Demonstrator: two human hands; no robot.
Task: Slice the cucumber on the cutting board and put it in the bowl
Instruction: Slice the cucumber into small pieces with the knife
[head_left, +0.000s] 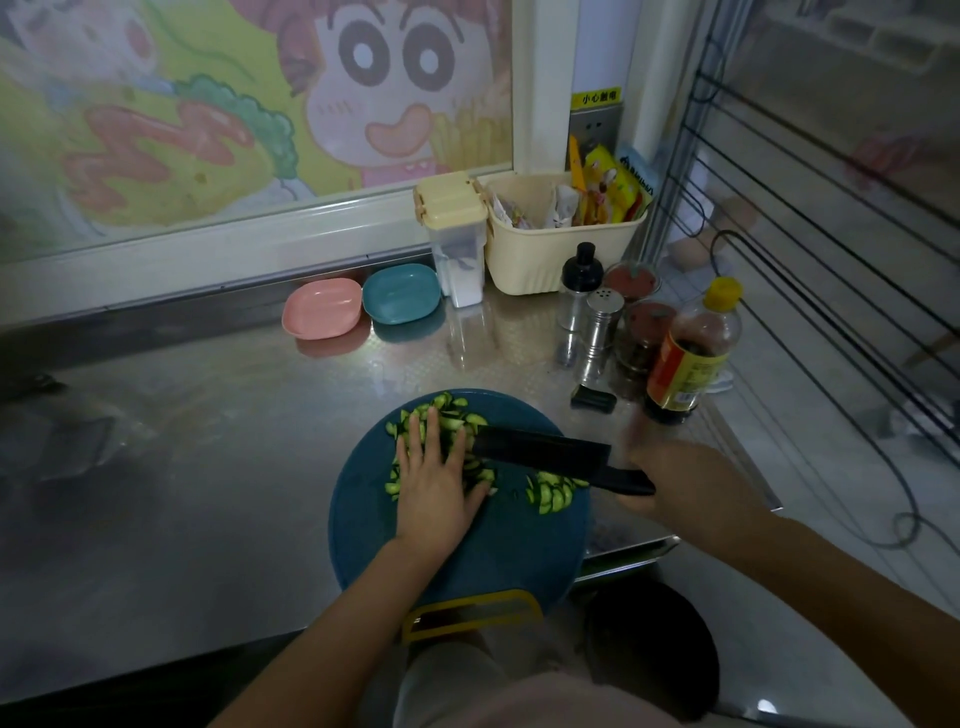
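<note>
The left hand (434, 475) lies flat on the larger heap of cucumber (447, 402) slices. Its fingers (415, 436) are straight and spread, pressing down rather than grasping. This holds the heap together against the knife (540, 452). The right hand (680, 486) is clenched round the knife handle (the hand is blurred, so exact finger placement cannot be read). The blade lies low across the board (493, 561) with its tip at the heap. This placement suggests gathering or scooping, not a further cut. A smaller heap lies on the right part of the board, just beside the heel of the blade.

The cucumber appears fully sliced. All of it is on the board and none is in a bowl, so the transfer step is judged not yet done.

Containers:
- A pink bowl (322, 309) and a blue bowl (401, 292) stand side by side at the back of the bench (208, 467), well apart from the board. Nothing shows inside either.
- A cream basket (561, 254) holds packets.
- A lidded tub (460, 260) beside the basket holds something white.
</note>
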